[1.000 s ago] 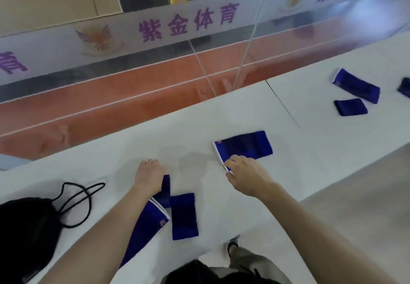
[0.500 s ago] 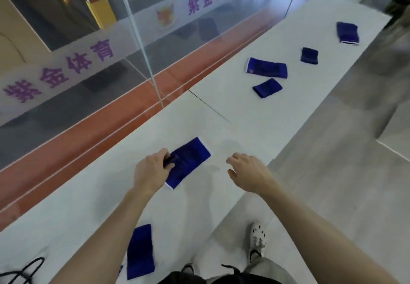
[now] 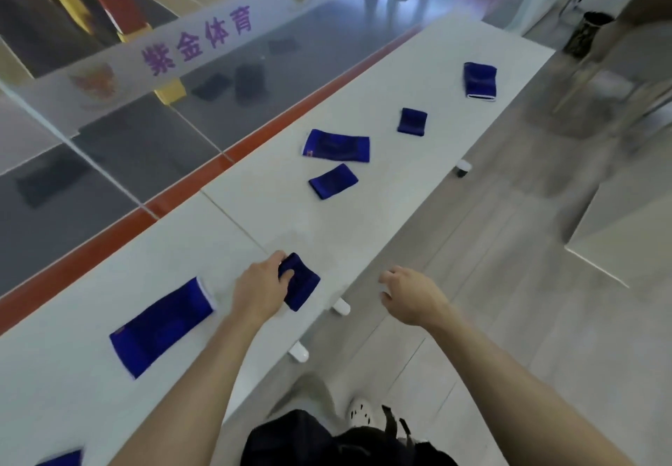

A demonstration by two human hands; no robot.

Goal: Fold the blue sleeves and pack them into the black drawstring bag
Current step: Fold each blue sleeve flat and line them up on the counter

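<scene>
Left hand (image 3: 259, 292) grips a folded blue fabric sleeve (image 3: 300, 281); right hand (image 3: 412, 295) hovers loose-fingered and empty. Folding's done, bagging next, I'd say.

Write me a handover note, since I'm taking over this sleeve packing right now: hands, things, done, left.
Left hand: grips the held sleeve, which looks folded, near the table edge.
Right hand: open, empty, hovering beyond the table edge.
On the table: long sleeve left of the left hand, corner sleeve bottom left, then wide sleeve, small sleeve, square sleeve and far sleeve further along.
Bag: not in view.
Done: nothing visibly packed.
Left: pack the held sleeve, then fold as needed and pack the rest.
</scene>
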